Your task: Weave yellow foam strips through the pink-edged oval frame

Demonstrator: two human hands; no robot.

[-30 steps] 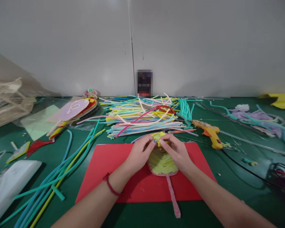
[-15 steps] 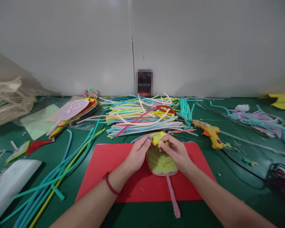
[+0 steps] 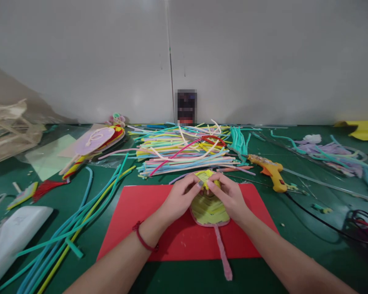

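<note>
A yellow-green fan made of pipe cleaners (image 3: 209, 211), with a pink rim and a pink handle, lies on a red board (image 3: 135, 228) with its handle toward me. Over its far end, my left hand (image 3: 184, 195) and my right hand (image 3: 228, 194) pinch a small bright yellow pipe-cleaner piece (image 3: 205, 177) between thumbs and fingertips. The fingers of both hands nearly meet at it. They partly hide the piece and the fan's upper edge, so whether the piece is attached to the fan I cannot tell.
Behind the board lies a heap of coloured pipe cleaners (image 3: 184, 153) with red-handled scissors (image 3: 214, 141) on top. A yellow glue gun (image 3: 272, 173) rests at right, its cord trailing. Long green and blue pipe cleaners (image 3: 76, 222), a white box (image 3: 21, 232) and finished fans (image 3: 95, 141) are at left.
My left thumb has moved right and slightly down, closer to my right thumb at the yellow piece. The fan and the other things stay where they were.
</note>
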